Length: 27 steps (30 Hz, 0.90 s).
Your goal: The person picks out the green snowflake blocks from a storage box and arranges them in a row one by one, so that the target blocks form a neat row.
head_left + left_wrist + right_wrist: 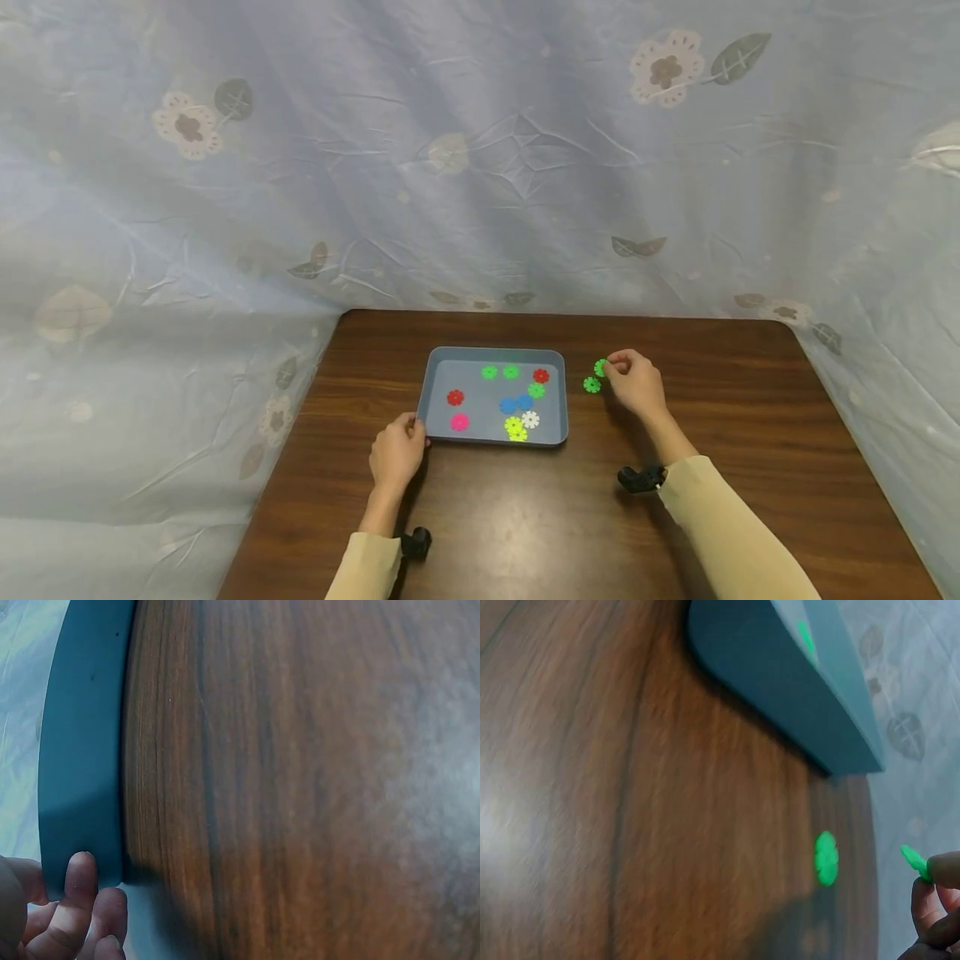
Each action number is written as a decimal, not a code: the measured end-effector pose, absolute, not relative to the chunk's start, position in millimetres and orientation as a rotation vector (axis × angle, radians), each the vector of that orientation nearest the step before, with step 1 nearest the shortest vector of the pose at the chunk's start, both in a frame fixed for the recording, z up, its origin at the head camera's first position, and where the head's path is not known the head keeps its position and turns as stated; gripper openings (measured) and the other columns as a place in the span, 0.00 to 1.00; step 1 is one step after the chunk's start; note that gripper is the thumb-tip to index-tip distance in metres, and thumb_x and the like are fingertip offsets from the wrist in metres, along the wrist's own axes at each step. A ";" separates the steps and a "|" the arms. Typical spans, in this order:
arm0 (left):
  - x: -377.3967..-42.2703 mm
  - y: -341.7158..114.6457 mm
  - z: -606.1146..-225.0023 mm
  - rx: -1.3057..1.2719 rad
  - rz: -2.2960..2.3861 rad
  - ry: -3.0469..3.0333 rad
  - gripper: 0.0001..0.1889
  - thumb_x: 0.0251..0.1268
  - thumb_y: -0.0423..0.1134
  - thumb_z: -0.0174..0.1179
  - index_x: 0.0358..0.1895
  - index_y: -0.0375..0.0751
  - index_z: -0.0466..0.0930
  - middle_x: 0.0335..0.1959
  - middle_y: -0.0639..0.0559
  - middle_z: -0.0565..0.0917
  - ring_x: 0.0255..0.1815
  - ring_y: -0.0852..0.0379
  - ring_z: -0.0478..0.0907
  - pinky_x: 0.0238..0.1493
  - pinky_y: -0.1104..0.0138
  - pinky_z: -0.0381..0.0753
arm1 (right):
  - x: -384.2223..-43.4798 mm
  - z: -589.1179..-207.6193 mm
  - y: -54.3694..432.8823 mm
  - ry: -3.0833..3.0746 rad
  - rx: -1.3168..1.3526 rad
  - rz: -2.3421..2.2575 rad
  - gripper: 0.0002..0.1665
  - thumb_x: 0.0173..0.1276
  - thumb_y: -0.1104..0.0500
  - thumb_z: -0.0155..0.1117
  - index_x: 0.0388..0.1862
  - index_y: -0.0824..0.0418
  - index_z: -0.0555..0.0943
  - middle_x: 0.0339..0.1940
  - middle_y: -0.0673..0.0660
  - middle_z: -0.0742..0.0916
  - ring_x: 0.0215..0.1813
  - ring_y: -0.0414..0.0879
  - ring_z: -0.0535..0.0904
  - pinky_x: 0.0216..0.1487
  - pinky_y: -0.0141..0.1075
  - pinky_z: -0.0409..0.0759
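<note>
My right hand (636, 382) pinches a green flower-shaped disc (915, 862) between thumb and fingertips, raised above the wood in the right wrist view. A second green disc (592, 384) lies on the table just below it, to the right of the tray. At the near left corner of the grey-blue tray (491, 353), my left hand (397, 452) grips the rim. Its fingers (81, 877) lie against the outer wall, with the thumb side at the edge. Inside the tray are several such discs: green (489, 372), red (455, 397), pink (460, 422), blue (507, 406), yellow (517, 434) and white (530, 419).
The brown wooden table (525, 517) has rounded far corners. A pale floral curtain (480, 167) hangs behind it and along both sides. Each wrist wears a small black camera, the right one (641, 479) close above the tabletop.
</note>
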<state>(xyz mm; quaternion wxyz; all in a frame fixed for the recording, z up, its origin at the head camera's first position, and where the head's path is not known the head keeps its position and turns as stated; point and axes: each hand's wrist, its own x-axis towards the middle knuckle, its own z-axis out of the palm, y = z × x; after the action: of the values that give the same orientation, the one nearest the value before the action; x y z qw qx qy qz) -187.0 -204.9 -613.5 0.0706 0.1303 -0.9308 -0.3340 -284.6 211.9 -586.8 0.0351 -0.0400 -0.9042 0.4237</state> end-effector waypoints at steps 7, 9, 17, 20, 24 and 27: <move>-188.9 -203.7 -611.7 0.393 -1.020 -2.805 0.18 0.76 0.45 0.55 0.58 0.43 0.86 0.23 0.65 0.86 0.24 0.55 0.81 0.26 0.54 0.78 | -280.8 -597.6 227.8 -2.805 -0.155 1.259 0.16 0.77 0.54 0.62 0.52 0.66 0.82 0.42 0.63 0.87 0.43 0.58 0.83 0.43 0.51 0.76; -188.6 -203.3 -611.8 0.400 -1.012 -2.805 0.17 0.76 0.45 0.55 0.58 0.43 0.87 0.22 0.65 0.85 0.25 0.55 0.82 0.27 0.54 0.78 | -280.7 -601.3 230.0 -2.822 -0.169 1.249 0.17 0.77 0.54 0.61 0.53 0.67 0.82 0.42 0.63 0.87 0.43 0.59 0.83 0.45 0.52 0.76; -186.8 -204.4 -613.1 0.404 -1.007 -2.802 0.17 0.76 0.44 0.56 0.58 0.42 0.87 0.21 0.66 0.85 0.23 0.55 0.81 0.26 0.54 0.78 | -281.7 -612.8 229.3 -2.887 -0.225 1.238 0.17 0.78 0.54 0.60 0.53 0.66 0.82 0.43 0.62 0.87 0.46 0.59 0.83 0.48 0.53 0.76; -186.5 -204.3 -613.0 0.399 -1.018 -2.802 0.17 0.76 0.44 0.55 0.58 0.42 0.87 0.21 0.66 0.85 0.22 0.56 0.80 0.25 0.55 0.77 | -281.6 -615.1 228.9 -2.894 -0.228 1.221 0.17 0.78 0.55 0.60 0.53 0.67 0.82 0.44 0.62 0.87 0.46 0.59 0.83 0.48 0.53 0.76; -186.8 -203.7 -612.5 0.403 -1.016 -2.805 0.17 0.75 0.44 0.55 0.58 0.43 0.87 0.22 0.65 0.85 0.23 0.57 0.80 0.26 0.55 0.77 | -281.7 -617.6 229.8 -2.907 -0.236 1.182 0.17 0.77 0.54 0.60 0.53 0.67 0.82 0.45 0.63 0.88 0.47 0.60 0.84 0.50 0.55 0.76; -187.6 -203.5 -612.5 0.408 -1.008 -2.807 0.17 0.75 0.44 0.55 0.58 0.44 0.87 0.22 0.64 0.86 0.23 0.56 0.80 0.27 0.54 0.78 | -282.1 -620.0 231.2 -2.922 -0.247 1.140 0.17 0.77 0.53 0.60 0.52 0.66 0.82 0.46 0.63 0.89 0.48 0.61 0.84 0.51 0.57 0.76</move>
<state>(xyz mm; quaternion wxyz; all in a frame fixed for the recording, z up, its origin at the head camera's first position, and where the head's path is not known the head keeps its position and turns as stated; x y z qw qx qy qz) -187.6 -203.5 -612.5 0.0655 0.1351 -0.9305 -0.3340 -282.1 231.2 -620.0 -0.0026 -0.0785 -0.9287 0.3624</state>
